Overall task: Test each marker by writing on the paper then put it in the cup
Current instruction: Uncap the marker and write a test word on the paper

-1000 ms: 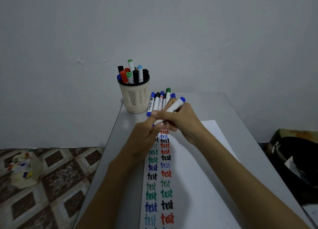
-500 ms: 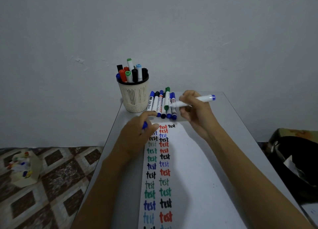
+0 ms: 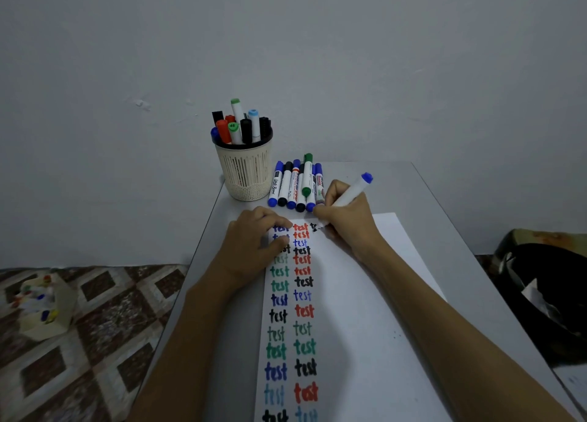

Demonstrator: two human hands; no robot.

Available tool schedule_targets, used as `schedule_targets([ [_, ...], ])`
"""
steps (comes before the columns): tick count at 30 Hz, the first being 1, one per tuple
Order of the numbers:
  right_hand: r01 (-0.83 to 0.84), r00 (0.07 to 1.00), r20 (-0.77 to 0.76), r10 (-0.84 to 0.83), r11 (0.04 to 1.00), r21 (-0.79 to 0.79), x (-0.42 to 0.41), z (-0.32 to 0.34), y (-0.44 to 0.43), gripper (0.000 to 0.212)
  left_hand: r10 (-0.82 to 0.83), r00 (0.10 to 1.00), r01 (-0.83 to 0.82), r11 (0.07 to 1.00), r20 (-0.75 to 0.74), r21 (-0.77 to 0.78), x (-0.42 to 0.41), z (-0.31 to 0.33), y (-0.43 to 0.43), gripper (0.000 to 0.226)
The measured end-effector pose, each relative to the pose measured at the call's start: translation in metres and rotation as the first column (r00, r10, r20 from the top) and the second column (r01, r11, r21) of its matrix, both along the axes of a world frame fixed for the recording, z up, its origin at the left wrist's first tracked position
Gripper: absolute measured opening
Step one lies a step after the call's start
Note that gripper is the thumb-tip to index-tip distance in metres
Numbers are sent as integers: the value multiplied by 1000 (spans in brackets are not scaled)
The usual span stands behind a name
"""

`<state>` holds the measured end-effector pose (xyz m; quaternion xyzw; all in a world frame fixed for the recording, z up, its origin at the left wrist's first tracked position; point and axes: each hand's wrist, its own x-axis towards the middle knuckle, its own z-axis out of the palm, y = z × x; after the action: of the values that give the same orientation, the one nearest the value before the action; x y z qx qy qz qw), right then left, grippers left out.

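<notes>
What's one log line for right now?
step: test writing | right hand grips blue-ended marker, tip at paper top | left hand rests on paper | loose markers lie beside cup

The cup (image 3: 244,174) blocks the tabletop's (image 3: 397,193) far left corner, a row of loose markers (image 3: 297,183) lies just beside it, and the far right corner is bare.

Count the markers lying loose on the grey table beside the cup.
7: six white-barrelled markers side by side right of the cream slotted cup, plus a green-capped marker lying atop them. Others may be hidden beneath.
</notes>
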<state>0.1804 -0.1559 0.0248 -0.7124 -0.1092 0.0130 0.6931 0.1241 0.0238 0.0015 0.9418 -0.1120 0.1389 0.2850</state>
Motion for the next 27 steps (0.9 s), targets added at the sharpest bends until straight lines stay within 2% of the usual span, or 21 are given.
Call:
schedule_targets([
  [7,-19,1000,4,19,999,-28,2,-4,0,32,11,1000,-11,1000,-27,3,0,2,-1,41],
  [13,13,991,132,9,986,-168,4,-6,4,33,17,999,-16,1000,-47,11,1,2,-1,42],
  [17,-1,995,95,9,996,-86,5,-7,0,33,14,999,-13,1000,-50,15,1,2,-1,43],
  [22,21,989,145,4,985,-168,6,-10,2,33,15,999,-15,1000,-41,12,2,1,-1,42],
  [27,-11,993,118,31,986,-163,7,-9,0,31,13,999,-13,1000,-42,9,1,2,-2,44],
])
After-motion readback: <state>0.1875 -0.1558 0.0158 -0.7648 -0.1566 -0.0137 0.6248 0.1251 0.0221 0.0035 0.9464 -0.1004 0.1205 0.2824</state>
